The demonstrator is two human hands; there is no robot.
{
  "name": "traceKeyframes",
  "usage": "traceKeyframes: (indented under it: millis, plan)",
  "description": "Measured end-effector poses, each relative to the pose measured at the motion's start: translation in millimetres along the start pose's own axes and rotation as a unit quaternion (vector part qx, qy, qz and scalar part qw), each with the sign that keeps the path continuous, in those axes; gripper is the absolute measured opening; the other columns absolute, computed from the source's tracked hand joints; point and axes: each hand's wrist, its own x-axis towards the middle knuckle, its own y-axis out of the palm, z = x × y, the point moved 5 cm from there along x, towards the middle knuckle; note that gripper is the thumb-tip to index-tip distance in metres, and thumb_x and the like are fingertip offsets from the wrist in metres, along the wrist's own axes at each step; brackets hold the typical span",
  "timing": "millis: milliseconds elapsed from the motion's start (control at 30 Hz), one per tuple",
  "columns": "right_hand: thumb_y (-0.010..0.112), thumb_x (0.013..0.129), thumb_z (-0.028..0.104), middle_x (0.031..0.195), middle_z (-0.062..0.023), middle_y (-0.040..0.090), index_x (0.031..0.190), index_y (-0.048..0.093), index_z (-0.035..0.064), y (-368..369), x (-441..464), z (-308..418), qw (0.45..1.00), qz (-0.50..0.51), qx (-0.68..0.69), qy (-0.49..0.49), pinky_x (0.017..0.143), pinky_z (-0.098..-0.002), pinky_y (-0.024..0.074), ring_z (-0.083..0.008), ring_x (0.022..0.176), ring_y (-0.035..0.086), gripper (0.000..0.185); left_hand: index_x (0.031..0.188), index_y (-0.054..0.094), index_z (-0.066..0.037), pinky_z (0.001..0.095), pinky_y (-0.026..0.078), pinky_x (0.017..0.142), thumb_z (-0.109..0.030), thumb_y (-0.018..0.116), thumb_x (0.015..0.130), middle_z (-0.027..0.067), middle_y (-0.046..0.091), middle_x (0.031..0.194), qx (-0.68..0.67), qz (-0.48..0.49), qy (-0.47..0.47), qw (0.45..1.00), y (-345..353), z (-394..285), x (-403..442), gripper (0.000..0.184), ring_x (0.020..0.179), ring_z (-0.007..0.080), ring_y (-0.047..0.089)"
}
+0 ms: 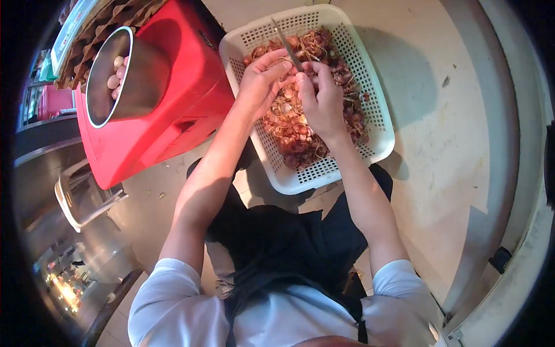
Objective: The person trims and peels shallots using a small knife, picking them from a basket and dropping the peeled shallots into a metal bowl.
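Note:
Both hands are over a white perforated plastic basket point(378, 124) heaped with shallots point(289, 124), loose skins and roots. My right hand point(322, 95) is closed around a small knife point(283, 37), whose blade points up and to the left, away from me. Close beside it, my left hand point(263, 81) is closed in a pinch near the knife. What its fingertips hold is small and partly hidden, so I cannot make it out.
A red plastic stool or box point(191, 87) stands left of the basket, bearing a metal pot point(144, 75) with several peeled shallots point(115, 81) inside. Brown egg trays point(92, 43) lie behind the pot. A pale wall or panel point(445, 133) rises at right.

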Motion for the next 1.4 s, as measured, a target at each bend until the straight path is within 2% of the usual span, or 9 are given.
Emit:
traceKeyframes:
  millis: [200, 300, 400, 533, 633, 700, 933, 1167, 1400]
  plan:
    - [0.056, 0.096, 0.023, 0.077, -0.0168, 0.067, 0.124, 0.053, -0.0034, -3.5, 3.7, 2.5, 0.999, -0.004, 0.040, -0.011, 0.059, -0.0355, 0.0509, -0.0239, 0.066, 0.067, 0.039, 0.117, 0.056, 0.004, 0.0318, 0.057, 0.079, -0.003, 0.059, 0.093, 0.0112, 0.066, 0.101, 0.001, 0.026, 0.027, 0.999, 7.1, -4.4, -1.2, 0.026, 0.089, 0.0191, 0.067]
    - [0.056, 0.096, 0.023, 0.076, -0.0160, 0.066, 0.124, 0.055, -0.0040, -6.1, 5.4, 1.0, 0.999, 0.011, 0.020, -0.031, 0.059, -0.0346, 0.0500, -0.0222, 0.062, 0.064, 0.039, 0.118, 0.056, 0.004, 0.0316, 0.057, 0.080, -0.003, 0.061, 0.092, 0.0112, 0.066, 0.100, 0.024, 0.014, 0.034, 0.999, 6.4, -6.4, -0.1, 0.027, 0.089, 0.0186, 0.067]
    - [0.056, 0.096, 0.023, 0.077, -0.0163, 0.066, 0.122, 0.057, -0.0041, -5.8, 4.8, -1.8, 0.999, 0.033, 0.022, 0.016, 0.059, -0.0338, 0.0494, -0.0208, 0.063, 0.063, 0.037, 0.118, 0.056, 0.005, 0.0307, 0.057, 0.081, -0.004, 0.063, 0.091, 0.0114, 0.066, 0.101, 0.041, 0.000, 0.041, 0.998, 4.9, -5.8, -2.0, 0.029, 0.089, 0.0179, 0.067]
    - [0.056, 0.096, 0.023, 0.081, -0.0187, 0.066, 0.118, 0.057, -0.0046, -3.5, 5.1, -0.9, 0.999, 0.019, 0.043, -0.020, 0.062, -0.0352, 0.0495, -0.0223, 0.070, 0.066, 0.036, 0.118, 0.057, 0.005, 0.0288, 0.056, 0.081, -0.003, 0.063, 0.090, 0.0110, 0.066, 0.101, 0.048, -0.002, 0.047, 0.998, 8.5, -8.2, -2.5, 0.030, 0.089, 0.0167, 0.066]
    - [0.056, 0.096, 0.023, 0.081, -0.0186, 0.067, 0.116, 0.056, -0.0042, -2.6, 1.6, 0.7, 0.999, 0.020, 0.037, -0.003, 0.063, -0.0359, 0.0498, -0.0240, 0.071, 0.066, 0.034, 0.118, 0.057, 0.005, 0.0275, 0.055, 0.079, -0.002, 0.063, 0.090, 0.0104, 0.066, 0.100, 0.051, 0.006, 0.045, 0.998, 9.7, -7.3, -4.1, 0.030, 0.087, 0.0155, 0.065]
    - [0.055, 0.096, 0.023, 0.080, -0.0176, 0.066, 0.116, 0.055, -0.0036, -1.2, -2.6, 0.3, 0.998, 0.002, 0.054, -0.014, 0.062, -0.0357, 0.0497, -0.0246, 0.069, 0.066, 0.033, 0.118, 0.057, 0.005, 0.0266, 0.055, 0.077, 0.000, 0.063, 0.089, 0.0099, 0.066, 0.100, 0.039, 0.026, 0.046, 0.998, 13.9, -7.0, -6.4, 0.031, 0.086, 0.0146, 0.065]
    - [0.054, 0.098, 0.024, 0.072, -0.0132, 0.065, 0.116, 0.053, -0.0023, -3.7, -13.4, 6.6, 0.999, -0.010, 0.042, -0.015, 0.054, -0.0364, 0.0482, -0.0253, 0.062, 0.066, 0.032, 0.117, 0.061, 0.003, 0.0250, 0.054, 0.075, 0.000, 0.065, 0.088, 0.0079, 0.068, 0.096, 0.080, -0.007, 0.057, 0.995, 19.0, -7.5, -15.7, 0.030, 0.081, 0.0123, 0.065]
    - [0.053, 0.098, 0.024, 0.071, -0.0130, 0.063, 0.113, 0.054, -0.0009, -4.5, -12.4, 10.6, 0.997, -0.046, 0.038, -0.043, 0.053, -0.0374, 0.0471, -0.0270, 0.061, 0.066, 0.029, 0.111, 0.066, 0.002, 0.0224, 0.054, 0.072, -0.003, 0.068, 0.087, 0.0046, 0.069, 0.093, 0.193, -0.033, 0.116, 0.974, 19.7, -8.1, -15.0, 0.025, 0.080, 0.0075, 0.064]
    - [0.052, 0.099, 0.023, 0.073, -0.0115, 0.061, 0.109, 0.056, 0.0002, -6.4, -8.2, -4.9, 0.997, -0.015, 0.075, 0.027, 0.055, -0.0353, 0.0464, -0.0219, 0.061, 0.059, 0.025, 0.111, 0.066, 0.000, 0.0200, 0.052, 0.073, -0.003, 0.068, 0.085, 0.0015, 0.069, 0.092, 0.293, -0.031, 0.154, 0.943, 23.6, -9.3, -20.0, 0.026, 0.085, 0.0056, 0.063]
